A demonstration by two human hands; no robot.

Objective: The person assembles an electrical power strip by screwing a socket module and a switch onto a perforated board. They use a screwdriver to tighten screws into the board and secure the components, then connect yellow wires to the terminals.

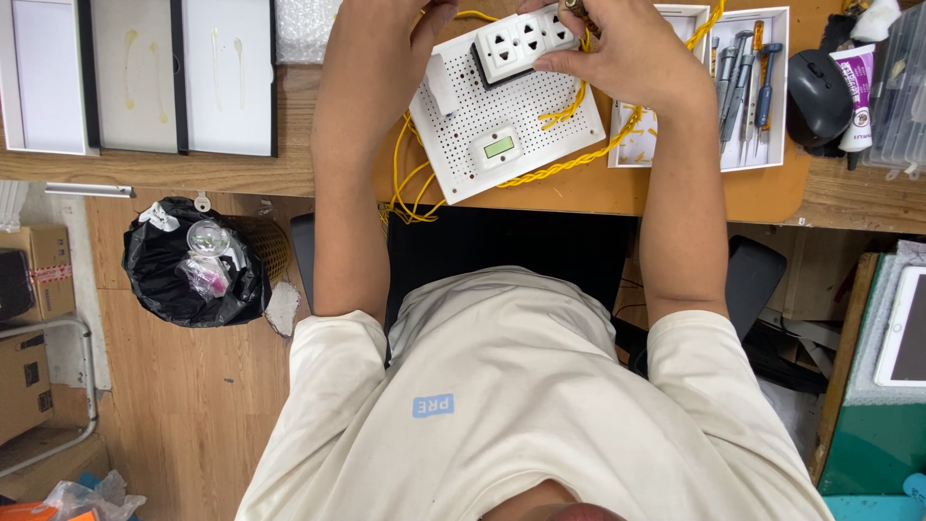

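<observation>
the right hand (pixel 627 53) lies over the far right corner of a white perforated board (pixel 502 111) on the wooden desk (pixel 675 198). its thumb presses along the near edge of a white triple socket block (pixel 526 41) mounted on the board, and its other fingers (pixel 579 14) curl over the block's far end, so the block sits gripped between thumb and fingers. something small and dark shows at the fingertips at the top edge, too cut off to tell what it is.

the left hand (pixel 391 43) rests at the board's far left side, its fingers reaching toward the left end of the socket block; whether they close on anything cannot be told, since the fingertips run out of view.

nearer than the thumb, a small white module with a green display (pixel 499 148) sits on the board. twisted yellow wires (pixel 564 164) run under the right palm and loop off the board's left and near edges. just right of the right wrist stands a white tray (pixel 776 87) of screwdrivers (pixel 748 82). well below the left forearm, a black-lined bin (pixel 198 260) stands on the floor.
</observation>
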